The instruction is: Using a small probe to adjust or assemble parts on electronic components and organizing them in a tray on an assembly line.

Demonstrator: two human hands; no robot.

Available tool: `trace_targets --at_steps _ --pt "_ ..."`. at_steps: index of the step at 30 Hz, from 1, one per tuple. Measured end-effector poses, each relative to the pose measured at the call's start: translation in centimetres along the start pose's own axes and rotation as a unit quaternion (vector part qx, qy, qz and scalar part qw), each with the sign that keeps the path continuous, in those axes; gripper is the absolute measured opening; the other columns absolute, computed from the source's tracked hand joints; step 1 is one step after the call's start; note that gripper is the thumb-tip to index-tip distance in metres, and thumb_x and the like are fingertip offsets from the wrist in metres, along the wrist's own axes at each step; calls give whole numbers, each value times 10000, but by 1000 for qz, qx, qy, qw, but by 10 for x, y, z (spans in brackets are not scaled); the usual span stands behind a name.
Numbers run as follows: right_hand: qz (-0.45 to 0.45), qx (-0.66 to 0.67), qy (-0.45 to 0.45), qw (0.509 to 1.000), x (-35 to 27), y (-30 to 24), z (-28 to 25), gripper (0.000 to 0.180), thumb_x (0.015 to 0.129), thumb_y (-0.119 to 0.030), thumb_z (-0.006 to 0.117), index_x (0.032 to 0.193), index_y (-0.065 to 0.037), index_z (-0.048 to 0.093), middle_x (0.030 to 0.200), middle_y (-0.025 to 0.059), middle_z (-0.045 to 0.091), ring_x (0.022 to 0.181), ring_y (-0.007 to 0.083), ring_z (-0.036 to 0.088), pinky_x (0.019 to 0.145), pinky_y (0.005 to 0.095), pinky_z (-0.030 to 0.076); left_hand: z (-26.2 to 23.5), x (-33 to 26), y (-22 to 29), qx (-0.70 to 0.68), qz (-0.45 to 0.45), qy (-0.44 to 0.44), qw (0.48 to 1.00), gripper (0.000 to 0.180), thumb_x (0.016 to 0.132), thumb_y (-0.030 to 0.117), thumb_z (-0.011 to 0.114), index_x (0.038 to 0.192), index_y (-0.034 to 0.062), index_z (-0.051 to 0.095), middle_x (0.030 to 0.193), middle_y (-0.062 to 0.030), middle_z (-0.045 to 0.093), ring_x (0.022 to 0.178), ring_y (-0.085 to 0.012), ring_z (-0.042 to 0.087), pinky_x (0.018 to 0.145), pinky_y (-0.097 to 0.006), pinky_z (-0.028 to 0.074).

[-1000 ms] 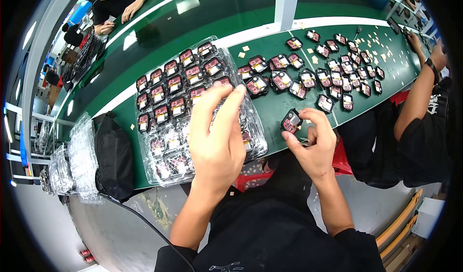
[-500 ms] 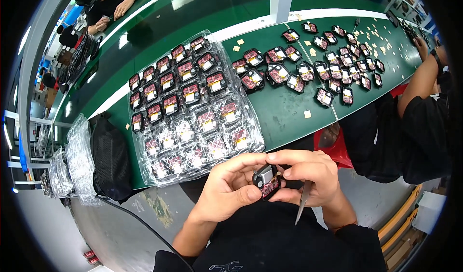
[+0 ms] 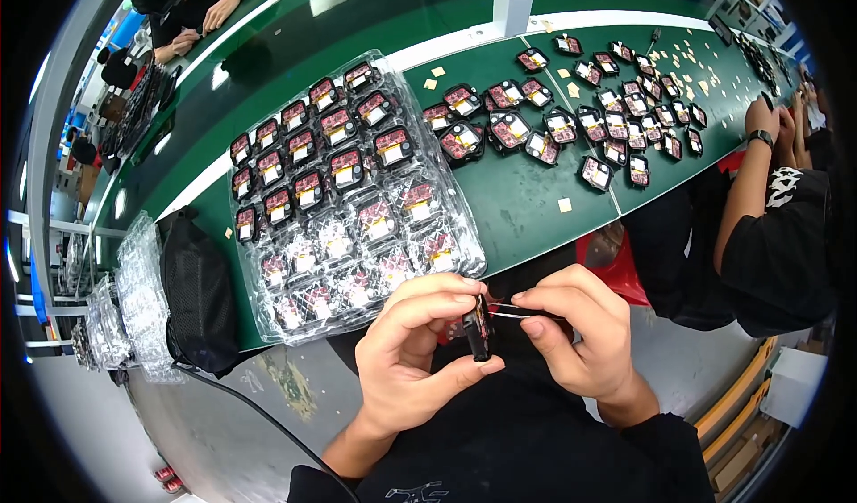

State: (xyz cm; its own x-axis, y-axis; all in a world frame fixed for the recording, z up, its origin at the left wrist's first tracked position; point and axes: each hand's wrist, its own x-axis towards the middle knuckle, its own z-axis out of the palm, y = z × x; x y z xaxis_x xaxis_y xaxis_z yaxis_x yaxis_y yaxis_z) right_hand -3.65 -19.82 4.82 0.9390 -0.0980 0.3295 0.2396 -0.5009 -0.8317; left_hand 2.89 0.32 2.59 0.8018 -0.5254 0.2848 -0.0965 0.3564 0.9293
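My left hand (image 3: 402, 351) grips a small black electronic device housing (image 3: 479, 335) by its edges, between fingertips above and thumb below. The housing stands on edge, so its thin side shows and its circuit board face is mostly hidden. In my right hand (image 3: 585, 338) is a pair of tweezers (image 3: 509, 312), pinched between thumb and fingers. Their tips point left at the housing; whether they touch it I cannot tell. Just beyond my left hand lies a clear plastic tray (image 3: 471, 235) bearing rows of similar housings with red boards and silver cells.
Many more open housings (image 3: 596, 174) are scattered on the green bench (image 3: 527, 235), with small yellowish paper pieces (image 3: 564, 205). A black mesh bag (image 3: 201, 293) and stacked clear trays (image 3: 143, 298) stand at left. Co-workers sit at right (image 3: 772, 199) and across the bench (image 3: 201, 8).
The housing has turned from face up to edge-on in my left hand. My right fingers have come off it, and the tweezers have swung from hanging downward to pointing left at it.
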Motion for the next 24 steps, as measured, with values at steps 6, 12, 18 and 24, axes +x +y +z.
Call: trace_targets --at_steps 6,12,18,24 --pt "18 1 -2 1000 0 0 3 170 855 -16 789 1012 -11 723 877 109 680 677 211 686 539 301 533 3 1 2 135 26 -10 990 549 776 -94 832 1277 -46 614 1339 -194 560 1200 -254 620 974 -352 566" --pt "24 54 0 998 -1 8 5 166 858 -13 793 1004 5 716 881 111 676 645 204 652 553 295 522 7 -5 -1 7 -25 28 999 585 783 -124 814 1306 -41 565 1363 -201 548 1247 -306 613 1031 -410 558" --pt "-189 -138 94 968 -4 22 12 314 759 -20 862 1048 -17 740 941 78 649 619 161 608 517 272 472 6 -8 -5 -171 -71 50 981 614 806 -122 805 1335 -38 505 1391 -220 530 1307 -344 583 1070 -423 528" --pt "-262 -204 115 936 -6 32 18 293 788 -63 819 1071 -28 756 944 59 640 588 124 565 496 255 419 6 -9 -6 -168 -81 43 982 624 807 -118 807 1349 -34 509 1402 -217 521 1301 -347 591 1075 -412 524"
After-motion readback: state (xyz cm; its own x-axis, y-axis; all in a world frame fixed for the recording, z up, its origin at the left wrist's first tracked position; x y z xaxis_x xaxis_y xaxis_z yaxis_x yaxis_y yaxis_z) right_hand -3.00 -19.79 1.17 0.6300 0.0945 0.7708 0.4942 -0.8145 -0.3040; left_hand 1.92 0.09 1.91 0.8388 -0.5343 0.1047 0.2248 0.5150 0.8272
